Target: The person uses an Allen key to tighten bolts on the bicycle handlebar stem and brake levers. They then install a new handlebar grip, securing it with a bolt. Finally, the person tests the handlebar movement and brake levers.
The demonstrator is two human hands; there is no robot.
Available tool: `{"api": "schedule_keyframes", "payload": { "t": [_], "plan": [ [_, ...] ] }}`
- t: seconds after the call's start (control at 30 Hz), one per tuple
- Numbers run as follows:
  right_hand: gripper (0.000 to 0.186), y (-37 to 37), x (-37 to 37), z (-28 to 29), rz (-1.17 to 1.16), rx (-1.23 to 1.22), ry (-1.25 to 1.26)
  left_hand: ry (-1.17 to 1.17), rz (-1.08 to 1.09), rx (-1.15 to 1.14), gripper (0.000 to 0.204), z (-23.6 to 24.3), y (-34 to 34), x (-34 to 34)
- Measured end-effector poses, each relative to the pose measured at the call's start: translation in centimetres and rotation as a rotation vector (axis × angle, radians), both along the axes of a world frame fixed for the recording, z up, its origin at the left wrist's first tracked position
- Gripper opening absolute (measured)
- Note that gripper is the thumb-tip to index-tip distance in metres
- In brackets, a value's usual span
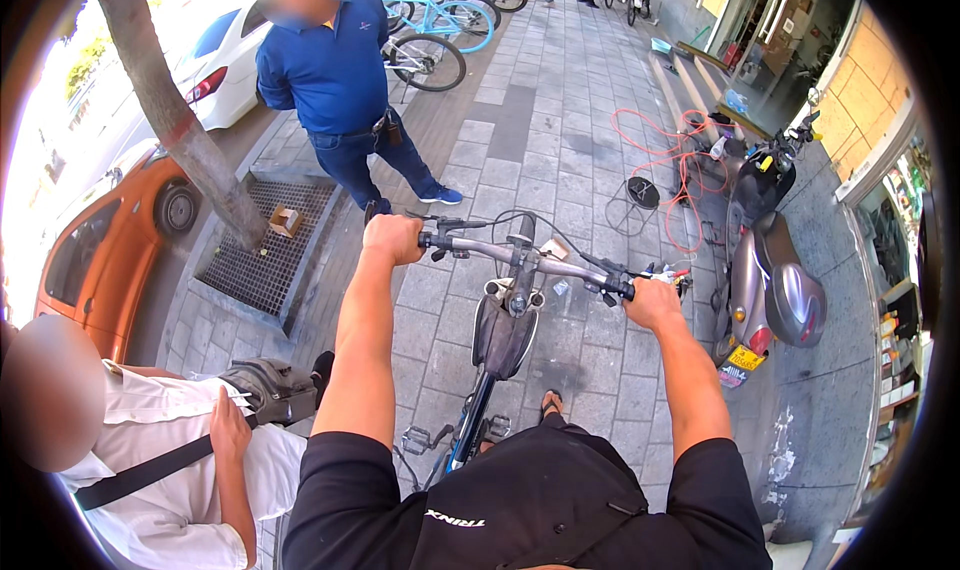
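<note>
Below me stands a bicycle (pixel 486 395) with a dark blue frame, its silver-grey handlebar (pixel 487 247) stretching between my hands. My left hand (pixel 394 239) is wrapped round the left grip, close to a brake lever. The right grip is held in my right hand (pixel 655 303), with a lever and cables beside it. A dark bag (pixel 503 336) with pale edges sits on the frame behind the stem. One pedal (pixel 415 440) shows at the left of the frame. My foot (pixel 551 404) in a sandal rests on the paving at the right.
A person in a blue shirt (pixel 330 65) stands ahead left; another in a white shirt (pixel 165 420) is close at my left. A scooter (pixel 765 270), an orange hose (pixel 690 160) and steps (pixel 690 90) line the right. A tree (pixel 180 110) rises from a grate (pixel 270 255).
</note>
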State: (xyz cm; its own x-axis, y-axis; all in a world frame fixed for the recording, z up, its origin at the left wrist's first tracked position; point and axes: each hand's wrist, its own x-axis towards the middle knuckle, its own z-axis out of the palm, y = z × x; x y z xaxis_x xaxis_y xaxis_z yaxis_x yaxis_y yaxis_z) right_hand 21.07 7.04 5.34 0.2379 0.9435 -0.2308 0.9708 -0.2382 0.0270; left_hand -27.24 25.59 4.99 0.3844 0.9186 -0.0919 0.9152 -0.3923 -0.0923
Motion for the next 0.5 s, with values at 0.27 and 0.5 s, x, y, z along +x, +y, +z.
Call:
{"api": "schedule_keyframes", "payload": {
  "t": [0.27,0.5],
  "plan": [
    [0.033,0.07,-0.36,0.67,0.015,-0.011,0.017,-0.037,-0.025,0.036,0.028,-1.03,0.41,-0.48],
    [0.033,0.23,-0.11,0.46,0.057,-0.007,0.003,-0.009,-0.008,0.007,0.025,-0.27,0.04,-0.29]
  ]
}}
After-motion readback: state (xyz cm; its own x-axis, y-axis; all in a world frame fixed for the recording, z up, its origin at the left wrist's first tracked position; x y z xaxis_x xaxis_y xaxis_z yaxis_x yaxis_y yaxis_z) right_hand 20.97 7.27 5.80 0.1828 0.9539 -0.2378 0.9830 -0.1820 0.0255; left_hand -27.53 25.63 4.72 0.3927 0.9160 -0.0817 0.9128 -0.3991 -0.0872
